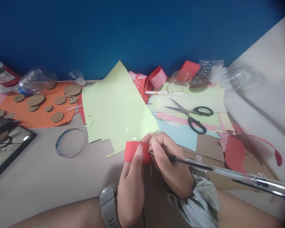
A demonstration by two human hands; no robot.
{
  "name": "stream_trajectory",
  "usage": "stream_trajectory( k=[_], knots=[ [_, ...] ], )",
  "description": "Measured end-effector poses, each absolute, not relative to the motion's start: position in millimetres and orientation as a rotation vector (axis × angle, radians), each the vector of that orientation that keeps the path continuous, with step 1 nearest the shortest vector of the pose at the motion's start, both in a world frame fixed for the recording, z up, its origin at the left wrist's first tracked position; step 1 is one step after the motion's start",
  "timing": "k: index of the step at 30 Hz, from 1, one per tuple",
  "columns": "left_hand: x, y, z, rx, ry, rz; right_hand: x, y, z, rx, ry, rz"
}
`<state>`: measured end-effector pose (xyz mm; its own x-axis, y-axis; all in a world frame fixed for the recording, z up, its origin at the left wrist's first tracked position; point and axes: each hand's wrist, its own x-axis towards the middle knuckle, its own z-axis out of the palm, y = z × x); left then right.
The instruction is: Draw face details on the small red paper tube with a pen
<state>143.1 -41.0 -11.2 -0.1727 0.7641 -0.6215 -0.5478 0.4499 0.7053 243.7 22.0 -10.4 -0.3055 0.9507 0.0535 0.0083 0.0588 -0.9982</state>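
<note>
Pinched under the thumb of my left hand (133, 180) is a small rectangle of red paper (130, 150), held just in front of the light green sheet (116, 104). My right hand (169, 164) grips a clear-barrelled pen (209, 167) low down. The pen's tip meets the right end of the red paper, and its barrel stretches off to the right. My right fingertips touch the same end of the paper. Part of the red paper is hidden under my left thumb.
Scissors (188, 112) lie spread on stacked coloured paper, below a white marker (163, 92). To the left are a tape ring (70, 142), cardboard discs (57, 117) on orange paper (16, 109) and a dark-framed tablet-like object (14, 155). Plastic bottle pieces (38, 77) line the blue wall.
</note>
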Motion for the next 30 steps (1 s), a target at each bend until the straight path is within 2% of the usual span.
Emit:
stream_trajectory(
  k=[7, 17, 23, 30],
  knots=[
    [145, -39, -8, 0.178, 1.219, 1.219, 244, 23, -15, -1.070, -1.381, 1.478],
    [143, -40, -10, 0.253, 1.205, 1.249, 244, 22, -9, -1.013, -1.518, 1.343],
    [144, -38, -7, 0.232, 1.252, 1.235, 247, 22, -17, -1.023, -1.448, 1.475],
    [143, -40, -11, 0.228, 1.267, 1.221, 248, 21, -19, -1.043, -1.474, 1.436]
  ],
)
